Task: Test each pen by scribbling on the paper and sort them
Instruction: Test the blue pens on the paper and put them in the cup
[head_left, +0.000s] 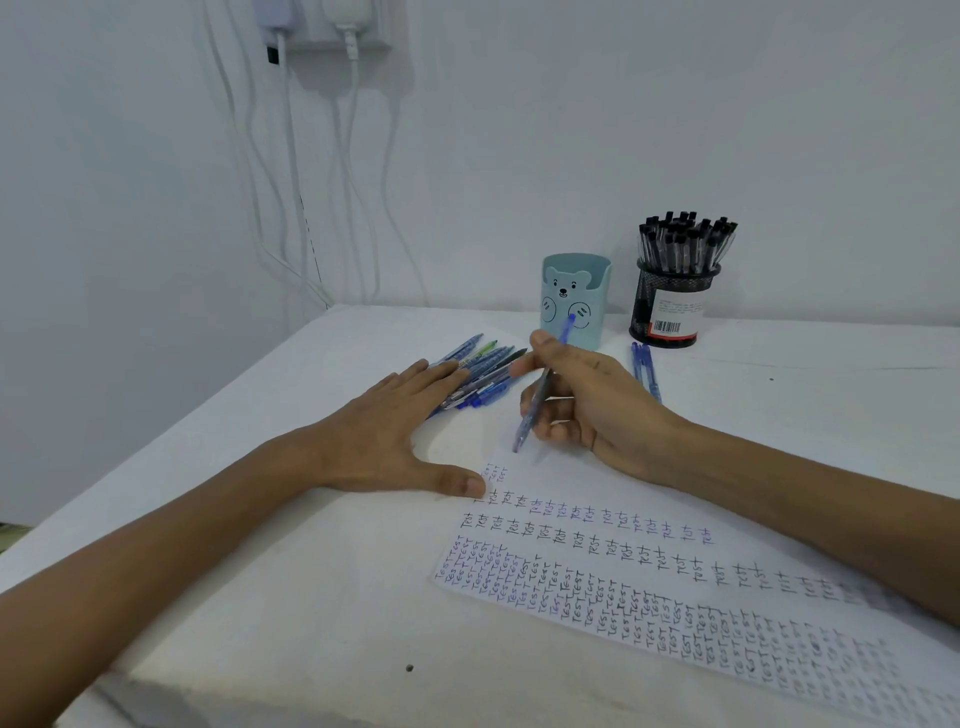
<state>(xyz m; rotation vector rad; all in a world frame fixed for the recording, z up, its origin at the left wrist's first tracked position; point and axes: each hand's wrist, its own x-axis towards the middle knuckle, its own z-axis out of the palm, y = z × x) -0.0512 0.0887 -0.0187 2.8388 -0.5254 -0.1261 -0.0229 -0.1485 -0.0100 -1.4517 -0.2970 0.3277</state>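
right hand: fingers curled round a blue pen, tip just above the paper
left hand: flat, fingers straight, fingertips on the loose pen pile, thumb at the paper's corner
paper: rows of "TEST" scribbles
bear cup: behind the right hand
mesh holder: full of black pens
two blue pens: lay beside the mesh holder

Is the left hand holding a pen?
No, the left hand lies flat with straight fingers on the pile of pens; only the right hand holds a pen.
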